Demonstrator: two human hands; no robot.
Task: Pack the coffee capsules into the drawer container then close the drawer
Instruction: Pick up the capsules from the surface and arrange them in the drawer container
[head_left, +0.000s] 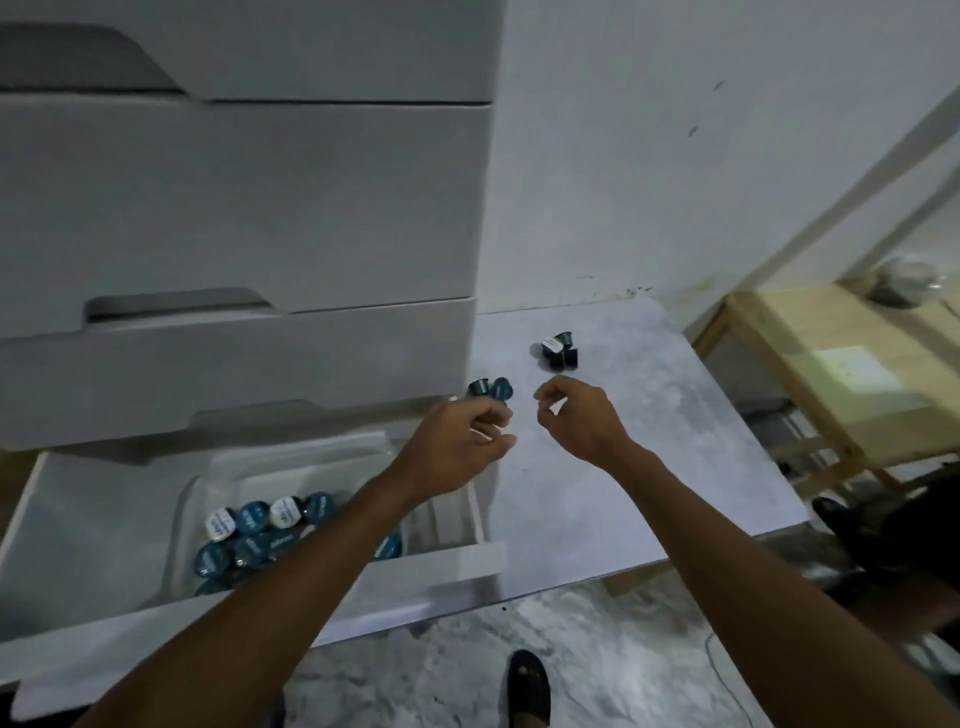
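grey tabletop (649, 415): two blue capsules (491, 388) and a dark capsule cluster (560, 351) unpacked. container (192, 499) in open drawer (457, 564) part-filled. left hand (457, 441) and right hand (576, 415) loosely curled, empty.

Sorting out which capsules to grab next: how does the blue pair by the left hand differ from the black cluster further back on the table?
The blue pair is teal-blue; the black cluster is dark, one showing a white lid. The blue pair sits just beyond the left hand, near the drawer unit; the black cluster lies farther back, beyond the right hand. Both lie tumbled on the table, not yet packed.
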